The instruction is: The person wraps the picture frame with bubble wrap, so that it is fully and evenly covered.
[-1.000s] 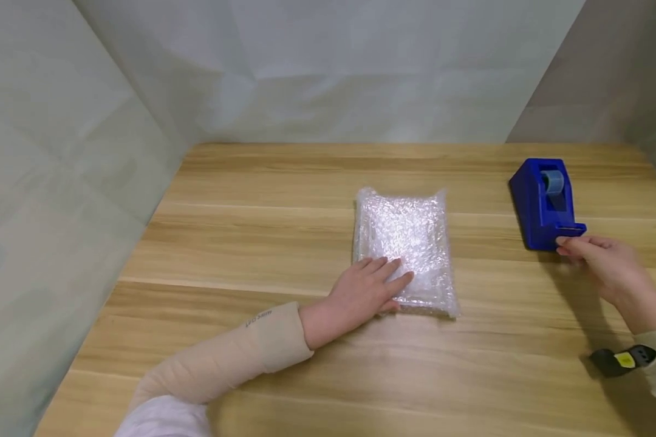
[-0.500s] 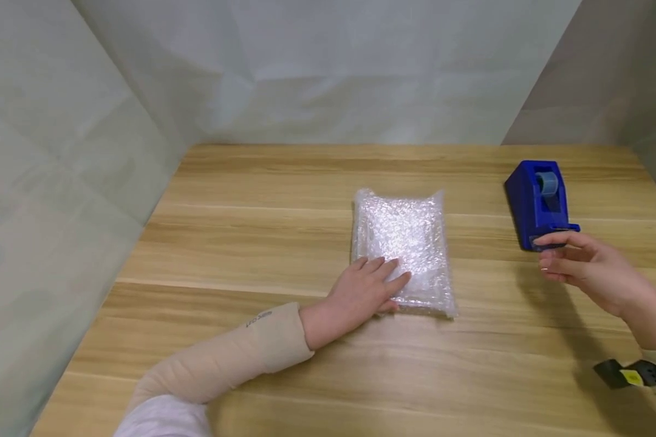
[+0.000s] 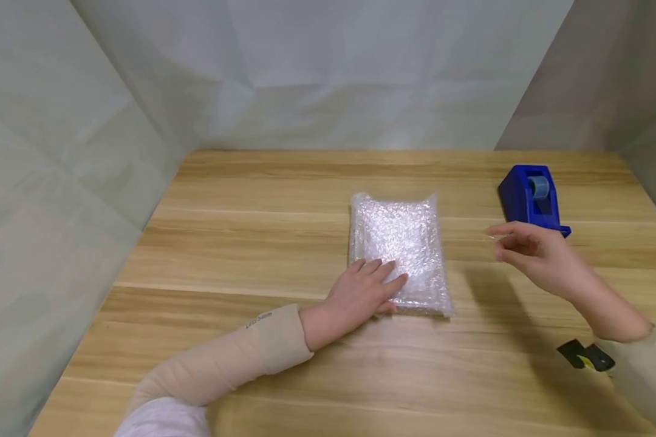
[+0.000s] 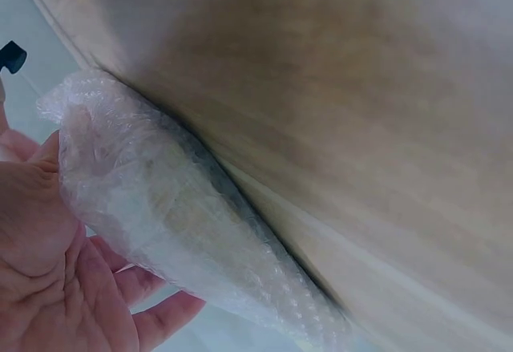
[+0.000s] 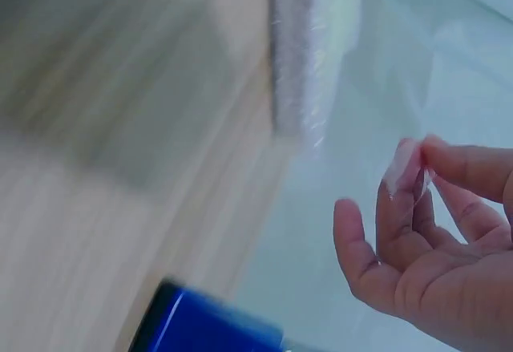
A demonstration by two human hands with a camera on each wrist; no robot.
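Note:
A flat package in bubble wrap [image 3: 401, 233] lies on the wooden table. My left hand [image 3: 361, 288] rests on its near left part with fingers spread straight; in the left wrist view the hand [image 4: 64, 272] shows beside the wrapped edge. My right hand [image 3: 541, 252] is raised above the table, right of the package. Between thumb and fingertips it pinches a short piece of clear tape [image 5: 402, 166], best seen in the right wrist view. A blue tape dispenser [image 3: 516, 197] with a roll of tape [image 3: 538, 187] stands just behind that hand, which overlaps its front.
The wooden table [image 3: 224, 243] runs back to a pale sheet wall [image 3: 333, 73], with another sheet [image 3: 60, 152] along the left. A black device with a yellow mark [image 3: 586, 355] sits at the right sleeve [image 3: 639, 370].
My right hand has moved left from the dispenser's front toward the package, with the tape piece in its fingers. The left hand stays on the package. The head view has shifted slightly.

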